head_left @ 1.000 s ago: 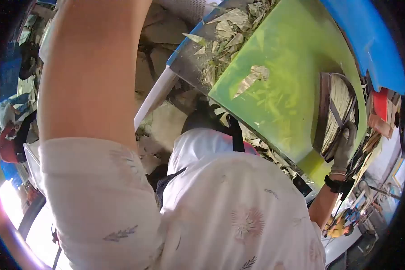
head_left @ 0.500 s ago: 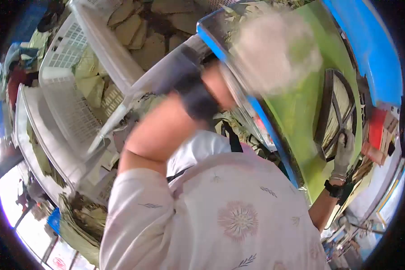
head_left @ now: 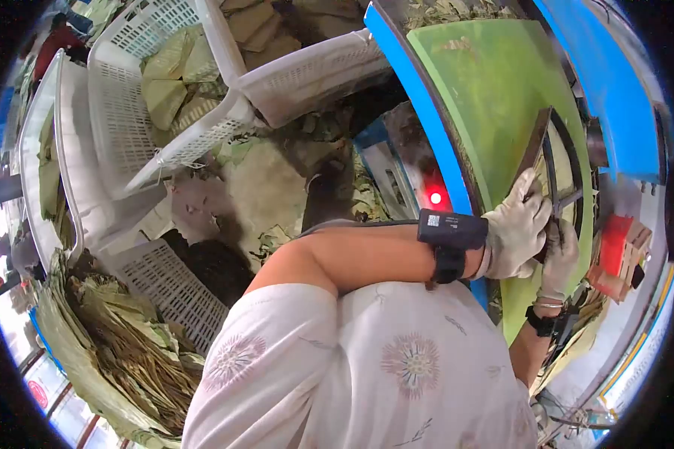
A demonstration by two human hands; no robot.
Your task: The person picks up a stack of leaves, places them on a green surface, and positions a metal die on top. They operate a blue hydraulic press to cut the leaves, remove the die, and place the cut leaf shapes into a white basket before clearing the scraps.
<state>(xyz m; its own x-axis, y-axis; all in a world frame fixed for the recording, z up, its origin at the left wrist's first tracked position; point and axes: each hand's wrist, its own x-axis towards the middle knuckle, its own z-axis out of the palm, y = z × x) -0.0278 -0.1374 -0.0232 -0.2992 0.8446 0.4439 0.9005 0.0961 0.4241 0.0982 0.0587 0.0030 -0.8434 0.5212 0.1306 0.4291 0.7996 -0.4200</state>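
Observation:
A dark fan-shaped frame [head_left: 574,161] with crossbars lies on a green board [head_left: 479,90], at its right side. Pale leaf-like material shows inside the frame. My left hand [head_left: 518,226], in a whitish glove, reaches across from the left, its fingers bent over the frame's near left edge. Beside it, my gloved right hand [head_left: 560,258] is closed around the frame's lower end. The two hands nearly touch, and they partly cover that end of the frame.
A blue edge [head_left: 427,112] borders the board on the left; another blue panel [head_left: 614,90] stands on the right. White plastic baskets [head_left: 123,112] hold dry leaf pieces. A leaf stack [head_left: 127,352] lies lower left, and a red box [head_left: 615,245] sits right of my hands.
My left hand, blurred over the upper part of the board before, has come down and right to the frame. My right hand stays at the frame's lower end. The view has shifted slightly.

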